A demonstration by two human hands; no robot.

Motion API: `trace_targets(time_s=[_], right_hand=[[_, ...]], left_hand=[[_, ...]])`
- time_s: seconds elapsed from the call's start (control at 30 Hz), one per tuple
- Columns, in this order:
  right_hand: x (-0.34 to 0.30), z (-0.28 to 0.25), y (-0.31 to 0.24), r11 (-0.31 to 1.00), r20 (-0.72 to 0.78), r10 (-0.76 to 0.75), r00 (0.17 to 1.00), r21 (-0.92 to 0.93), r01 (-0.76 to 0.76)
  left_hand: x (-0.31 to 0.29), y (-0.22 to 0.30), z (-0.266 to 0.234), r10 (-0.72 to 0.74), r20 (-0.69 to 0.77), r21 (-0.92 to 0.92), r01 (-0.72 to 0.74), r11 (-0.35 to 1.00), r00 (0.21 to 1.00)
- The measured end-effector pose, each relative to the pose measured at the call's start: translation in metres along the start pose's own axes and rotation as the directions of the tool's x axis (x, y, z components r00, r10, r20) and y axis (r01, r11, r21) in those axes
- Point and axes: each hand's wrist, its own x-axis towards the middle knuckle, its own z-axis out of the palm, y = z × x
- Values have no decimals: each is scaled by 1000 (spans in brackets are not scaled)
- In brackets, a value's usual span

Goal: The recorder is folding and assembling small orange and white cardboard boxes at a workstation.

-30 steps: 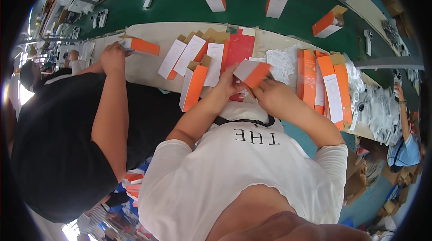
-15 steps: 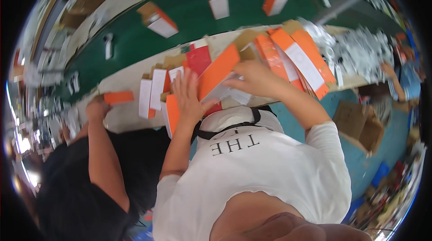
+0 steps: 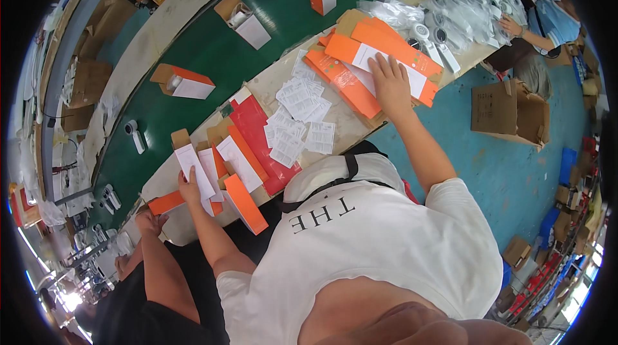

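My left hand (image 3: pixel 188 185) has its fingers closed on the end of a white-faced box (image 3: pixel 194 166), at the left of a row of orange-and-white boxes. Beside that one stand a second white-and-orange box (image 3: pixel 239 159) and an orange box (image 3: pixel 244 203) nearer to me. Over at the right, my right hand (image 3: pixel 391 84) lies with fingers stretched out on a pile of flattened orange cartons (image 3: pixel 344 48). Between the hands lie loose printed leaflets (image 3: pixel 297 101) and a flat red piece (image 3: pixel 250 123).
Open boxes with white items inside, such as this one (image 3: pixel 248 28), stand on the green belt (image 3: pixel 187 48). Bagged white devices (image 3: pixel 460 10) heap at the far right, near another person. At left, a co-worker's hand (image 3: pixel 151 221) touches an orange box. A cardboard carton (image 3: pixel 508 112) sits on the floor.
The orange box between my hands has left the middle, uncovering the leaflets. My left hand has moved left to the box row, my right hand onto the flattened cartons. The view has turned.
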Motion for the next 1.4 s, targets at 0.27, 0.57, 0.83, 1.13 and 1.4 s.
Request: trace_targets(time_s=[0.27,0.57,0.83,1.13,1.4], right_hand=[[8,-96,12,873,-384,-368,847,171,456],[0,-105,-62,647,-471,-211,857,590,483],[52,-67,-109,-446,481,55,875,796,-409],[31,-70,-147,230,-87,-299,950,960,160],[32,-67,-162,-64,-205,-300,932,979,194]], left_hand=[[-48,225,43,539,-16,-261,-524,811,842],[-103,335,89,653,625,-769,482,420,428],[-117,309,73,628,258,-836,-156,525,734],[-120,289,64,455,-11,-856,-244,456,890],[-120,283,34,451,334,-928,204,313,828]])
